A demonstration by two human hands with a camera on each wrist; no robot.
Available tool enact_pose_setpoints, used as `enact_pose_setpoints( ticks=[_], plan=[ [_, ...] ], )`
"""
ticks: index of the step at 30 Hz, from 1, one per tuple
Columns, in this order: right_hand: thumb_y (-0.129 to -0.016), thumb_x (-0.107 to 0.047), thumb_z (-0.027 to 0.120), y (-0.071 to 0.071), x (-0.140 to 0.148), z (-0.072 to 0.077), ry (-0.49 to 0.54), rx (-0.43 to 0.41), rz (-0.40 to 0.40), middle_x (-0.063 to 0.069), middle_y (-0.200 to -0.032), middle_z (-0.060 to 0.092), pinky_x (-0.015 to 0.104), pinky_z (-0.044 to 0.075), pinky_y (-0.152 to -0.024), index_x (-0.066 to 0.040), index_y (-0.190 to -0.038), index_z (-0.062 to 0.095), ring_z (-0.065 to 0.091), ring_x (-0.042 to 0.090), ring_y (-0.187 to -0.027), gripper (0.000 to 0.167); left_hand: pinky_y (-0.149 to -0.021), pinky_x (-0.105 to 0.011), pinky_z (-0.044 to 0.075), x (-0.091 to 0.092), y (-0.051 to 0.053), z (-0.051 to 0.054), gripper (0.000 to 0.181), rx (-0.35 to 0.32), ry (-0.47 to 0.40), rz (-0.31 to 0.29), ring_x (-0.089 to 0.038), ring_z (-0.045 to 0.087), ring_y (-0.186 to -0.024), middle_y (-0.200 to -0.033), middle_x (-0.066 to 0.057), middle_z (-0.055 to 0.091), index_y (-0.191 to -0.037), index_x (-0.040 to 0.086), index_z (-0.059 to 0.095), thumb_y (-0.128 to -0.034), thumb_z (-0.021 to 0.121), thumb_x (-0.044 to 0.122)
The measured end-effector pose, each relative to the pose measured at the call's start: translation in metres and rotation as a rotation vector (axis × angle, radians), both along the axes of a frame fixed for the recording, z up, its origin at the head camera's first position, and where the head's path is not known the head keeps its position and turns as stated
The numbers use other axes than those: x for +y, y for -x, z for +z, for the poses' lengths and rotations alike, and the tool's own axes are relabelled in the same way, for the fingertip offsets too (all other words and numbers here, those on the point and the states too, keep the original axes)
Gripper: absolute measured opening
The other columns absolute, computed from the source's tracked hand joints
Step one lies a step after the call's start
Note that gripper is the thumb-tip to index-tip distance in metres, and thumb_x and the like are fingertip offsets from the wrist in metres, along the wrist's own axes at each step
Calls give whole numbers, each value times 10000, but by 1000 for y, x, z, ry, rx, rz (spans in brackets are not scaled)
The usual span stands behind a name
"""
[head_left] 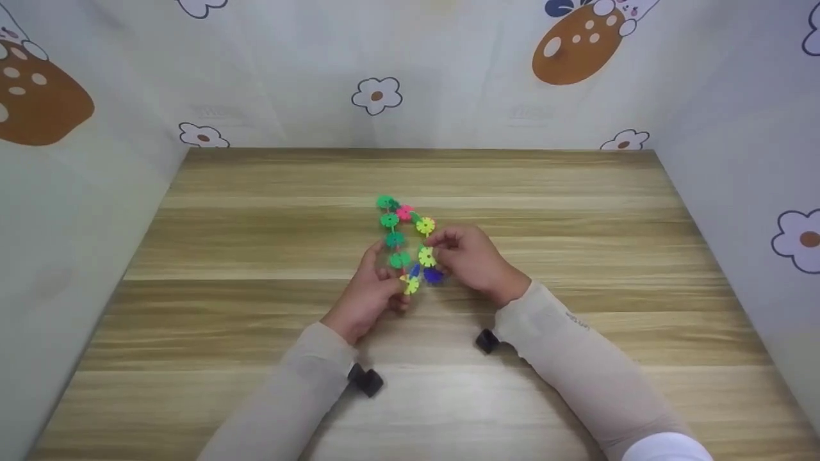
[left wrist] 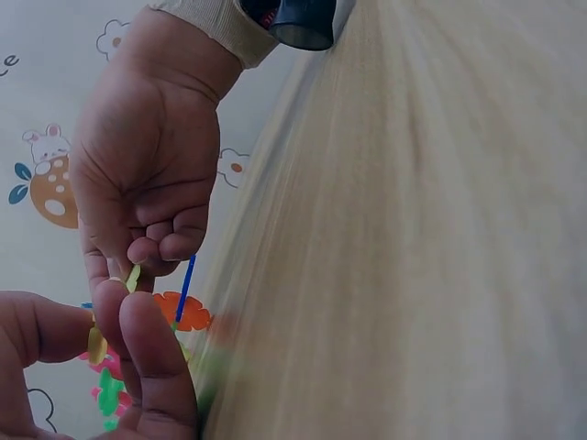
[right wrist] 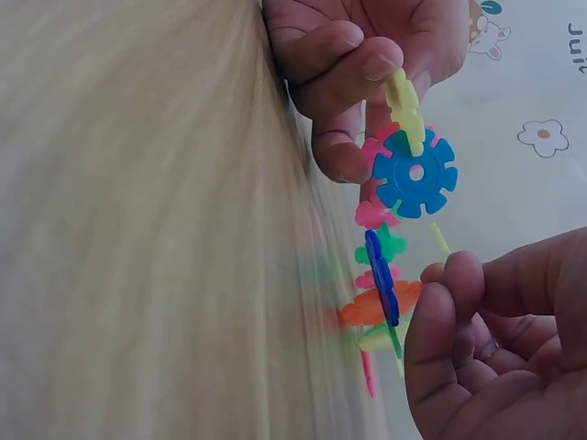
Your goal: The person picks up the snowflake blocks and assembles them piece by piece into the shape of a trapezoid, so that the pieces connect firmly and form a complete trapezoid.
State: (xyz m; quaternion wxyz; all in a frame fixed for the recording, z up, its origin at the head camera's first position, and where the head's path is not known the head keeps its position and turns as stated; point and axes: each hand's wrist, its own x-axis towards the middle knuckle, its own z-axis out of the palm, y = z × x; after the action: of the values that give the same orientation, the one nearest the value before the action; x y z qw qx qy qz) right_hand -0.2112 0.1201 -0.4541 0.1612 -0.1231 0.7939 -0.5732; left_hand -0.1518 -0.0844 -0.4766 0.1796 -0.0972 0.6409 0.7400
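A chain of notched plastic discs, bent into a long narrow loop, lies between the two hands, with green discs [head_left: 394,239] down its left side. At the loop's near end, my left hand [head_left: 368,291] pinches a yellow disc [right wrist: 404,110] between thumb and fingers; a light blue disc [right wrist: 436,179] is slotted onto it. My right hand [head_left: 477,262] pinches another yellow disc [head_left: 426,257] on the right side, seen nearly edge-on in the right wrist view. A dark blue disc [head_left: 433,276] and an orange disc [right wrist: 365,310] sit near the right fingers. Fingers hide some joints.
The wood-grain table [head_left: 256,320] spreads around the hands. Pale patterned cloth walls [head_left: 448,83] stand at its back and sides. A small black camera [head_left: 487,341] is on the right wrist and another black camera [head_left: 366,380] on the left.
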Motion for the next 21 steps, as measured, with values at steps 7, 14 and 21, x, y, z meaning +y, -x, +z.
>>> enact_pose_setpoints(
  ticks=[7,14,21],
  plan=[
    [-992,8,574,-3,-2,2,-38,-13,29,24,-797,651,229,461,-585,8,-1164,727,554,130,-669,230,-698,-335,611,-1,0,0,971,6,6,-44,-203,655,-735,-999,-83,604,-1671,255,106,-899,595,-73],
    [-992,-2,581,-2,-1,1,-35,-25,39,31,-799,686,237,516,-637,2,-1167,736,642,145,-729,233,-692,-350,604,-1,-2,-1,969,-12,-29,-68,-191,643,-717,-1037,-72,599,-1674,284,80,-926,596,-52],
    [-1017,-10,555,-1,0,-1,-26,-78,47,44,-795,679,235,514,-591,-8,-1173,730,658,157,-725,235,-700,-334,606,-1,-2,-4,930,37,-26,-66,-180,665,-737,-978,-62,600,-1683,239,77,-999,659,-1]
  ],
)
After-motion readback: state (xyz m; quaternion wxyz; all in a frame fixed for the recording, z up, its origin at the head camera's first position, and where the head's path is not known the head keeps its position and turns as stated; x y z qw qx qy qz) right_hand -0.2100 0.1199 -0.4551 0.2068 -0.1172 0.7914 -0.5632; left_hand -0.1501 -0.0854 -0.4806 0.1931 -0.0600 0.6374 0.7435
